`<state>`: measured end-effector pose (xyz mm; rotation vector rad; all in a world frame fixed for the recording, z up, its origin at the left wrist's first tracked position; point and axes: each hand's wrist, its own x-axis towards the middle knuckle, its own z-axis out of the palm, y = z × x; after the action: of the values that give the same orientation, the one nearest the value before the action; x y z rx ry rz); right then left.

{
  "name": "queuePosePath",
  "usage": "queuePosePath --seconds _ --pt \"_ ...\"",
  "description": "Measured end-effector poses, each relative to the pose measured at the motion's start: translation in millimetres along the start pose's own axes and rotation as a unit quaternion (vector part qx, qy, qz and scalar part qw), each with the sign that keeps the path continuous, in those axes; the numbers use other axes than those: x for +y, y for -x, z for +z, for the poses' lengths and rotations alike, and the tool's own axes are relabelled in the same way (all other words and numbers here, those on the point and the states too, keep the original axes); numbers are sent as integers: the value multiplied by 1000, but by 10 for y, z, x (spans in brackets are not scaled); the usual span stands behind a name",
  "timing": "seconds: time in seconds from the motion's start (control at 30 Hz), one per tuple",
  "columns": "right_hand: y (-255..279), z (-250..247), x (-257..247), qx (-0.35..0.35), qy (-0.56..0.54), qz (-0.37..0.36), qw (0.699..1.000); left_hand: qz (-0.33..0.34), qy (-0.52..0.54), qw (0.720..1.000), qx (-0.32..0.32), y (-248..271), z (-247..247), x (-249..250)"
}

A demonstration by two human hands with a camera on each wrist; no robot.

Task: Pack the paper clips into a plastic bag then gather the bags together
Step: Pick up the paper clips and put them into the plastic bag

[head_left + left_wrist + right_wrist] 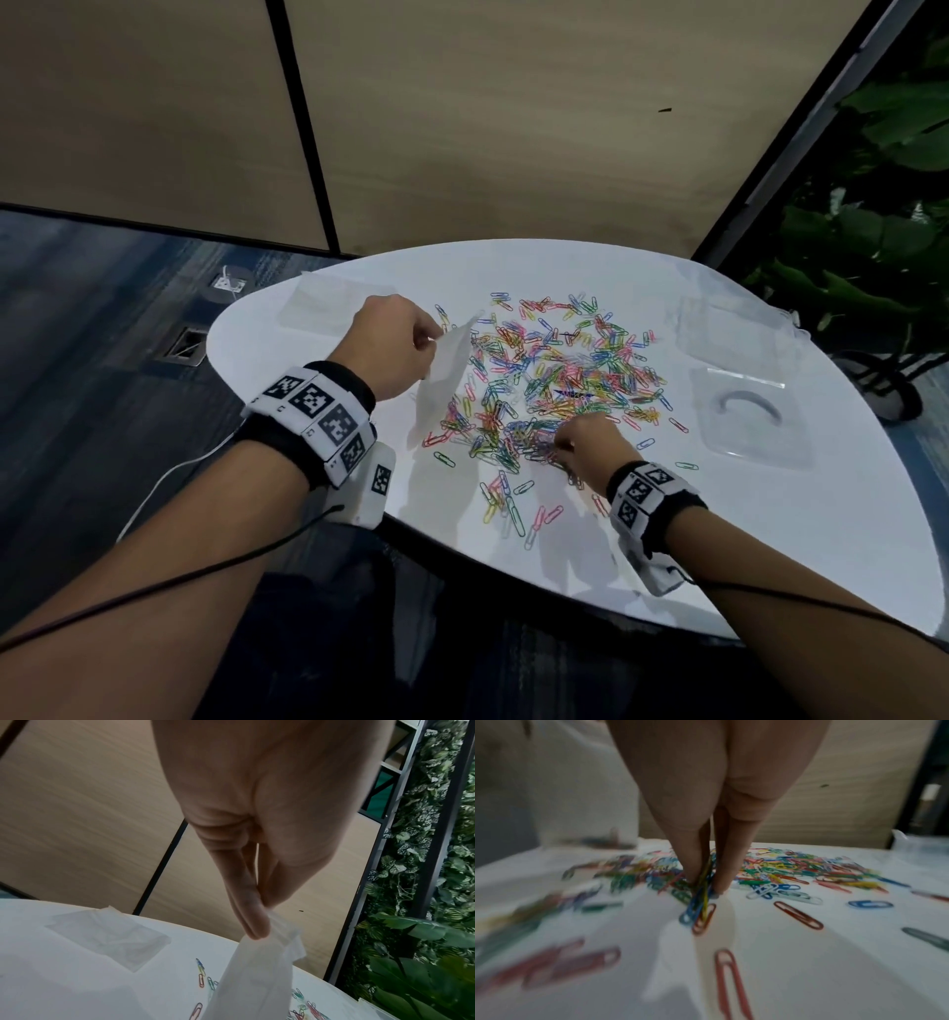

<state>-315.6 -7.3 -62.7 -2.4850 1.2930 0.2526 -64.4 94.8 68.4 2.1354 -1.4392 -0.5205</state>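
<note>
A wide scatter of coloured paper clips (pixel 549 375) covers the middle of the white table (pixel 770 539). My left hand (pixel 395 344) pinches the top edge of a small clear plastic bag (pixel 447 370), which hangs tilted over the left side of the pile; in the left wrist view the fingertips (pixel 257 929) clamp the bag (pixel 257 979). At the near edge of the pile my right hand (pixel 580 442) pinches a small bunch of clips. The right wrist view shows blue, yellow and red clips (pixel 702 908) squeezed between the fingertips (pixel 722 882), touching the table.
Another flat clear bag (pixel 328 308) lies at the table's far left. More clear bags (pixel 729 324) lie at the far right, and a clear plastic lid or tray (pixel 750 416) sits at the right. Green plants (pixel 873 246) stand beyond the right edge.
</note>
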Motion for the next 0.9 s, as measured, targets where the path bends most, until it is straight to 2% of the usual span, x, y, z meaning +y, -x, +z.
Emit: queuePosePath --seconds 0.1,0.2,0.23,0.3,0.37,0.47,0.5,0.53,0.6,0.63,0.67,0.73,0.83,0.87,0.9 --pt "-59 -184 113 41 -108 53 992 0 -3 1000 -23 -30 39 -10" --pt "-97 -418 201 60 -256 94 960 5 -6 999 -44 -73 114 5" --pt "-98 -503 184 62 -332 93 937 7 -4 999 -47 -87 142 17" --pt "-84 -677 67 57 -496 66 864 14 -1 999 -53 -112 203 46" --pt "-30 -826 -154 36 -588 20 808 23 1 998 -59 -138 270 87" --pt "6 -861 -488 9 -616 -27 787 31 10 997 -69 -154 348 148" --pt "9 -825 -585 6 -614 -27 788 36 9 997 -73 -150 364 167" --pt "-17 -753 -648 17 -585 -27 811 39 8 996 -75 -145 378 181" --pt "-59 -654 -742 73 -422 -52 902 33 14 996 -81 -129 393 197" --pt "-67 -631 -775 88 -328 -77 938 30 14 996 -84 -121 394 195" --pt "-66 -632 -805 89 -271 -99 953 27 13 996 -85 -115 391 191" --pt "-51 -689 -821 87 -275 -124 949 19 17 997 -78 -111 372 164" --pt "-73 -747 -652 126 -397 -86 905 8 27 998 -63 -112 311 117" --pt "-79 -738 -551 135 -393 -60 908 7 26 998 -58 -113 292 104" --pt "-74 -713 -440 119 -347 -29 930 8 25 998 -55 -114 276 90"
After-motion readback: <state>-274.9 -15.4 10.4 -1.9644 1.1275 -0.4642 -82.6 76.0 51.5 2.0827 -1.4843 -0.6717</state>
